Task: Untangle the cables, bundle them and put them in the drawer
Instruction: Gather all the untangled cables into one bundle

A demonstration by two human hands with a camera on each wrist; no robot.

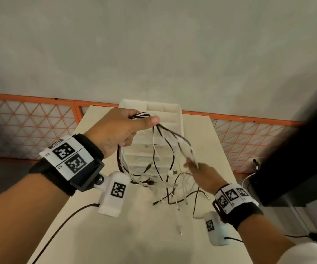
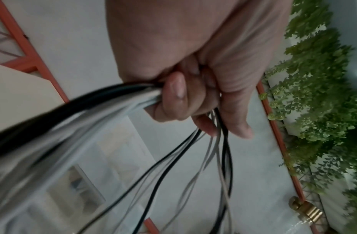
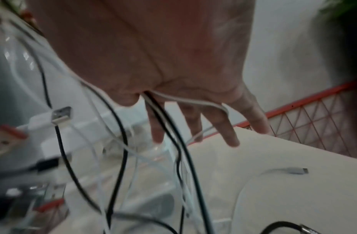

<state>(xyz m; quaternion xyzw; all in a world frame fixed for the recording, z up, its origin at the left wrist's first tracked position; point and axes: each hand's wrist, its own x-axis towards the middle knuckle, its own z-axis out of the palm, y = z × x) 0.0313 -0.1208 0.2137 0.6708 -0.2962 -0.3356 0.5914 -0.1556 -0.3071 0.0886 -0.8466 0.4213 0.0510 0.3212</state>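
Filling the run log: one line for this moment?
left hand: grips cables | right hand: fingers threaded through strands | drawer unit: behind

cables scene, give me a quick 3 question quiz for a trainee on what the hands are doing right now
1. True or false: the left hand grips a bunch of black and white cables lifted above the table.
2. Multiple choice: the right hand has its fingers A) curled into a bare fist, B) spread out with cable strands running between them, C) flat on the table.
3. Fill in: the white unit standing at the far end of the table, behind the cables, is a set of ____.

Key: 1 true; 2 B; 3 drawers
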